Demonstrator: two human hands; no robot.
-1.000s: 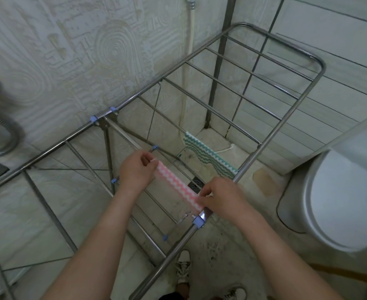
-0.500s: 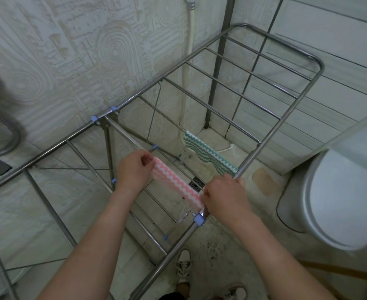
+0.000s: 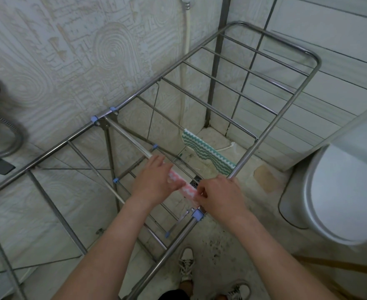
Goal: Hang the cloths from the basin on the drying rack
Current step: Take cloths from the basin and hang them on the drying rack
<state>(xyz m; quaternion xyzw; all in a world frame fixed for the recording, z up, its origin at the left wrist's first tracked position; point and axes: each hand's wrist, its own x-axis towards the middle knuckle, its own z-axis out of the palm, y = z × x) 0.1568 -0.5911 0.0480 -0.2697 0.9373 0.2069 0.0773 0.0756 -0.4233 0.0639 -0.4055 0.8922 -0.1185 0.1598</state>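
A pink and white zigzag cloth (image 3: 186,189) lies draped over a low bar of the steel drying rack (image 3: 271,135), close to its near rail. My left hand (image 3: 154,182) rests on the cloth's left part with fingers stretched along it, hiding that end. My right hand (image 3: 219,198) pinches the cloth's right end beside the blue joint clip (image 3: 197,214). A green and white zigzag cloth (image 3: 206,152) hangs over the bar just beyond. The basin is out of view.
A white toilet (image 3: 340,191) stands close on the right. The patterned wall and a metal shower hose (image 3: 13,137) are on the left. Several bare bars run across the rack's far section (image 3: 238,85). My shoes (image 3: 186,265) are below the near rail.
My left hand has slid right along the pink cloth and now lies over it rather than holding its end. My right hand has stayed at the right end.
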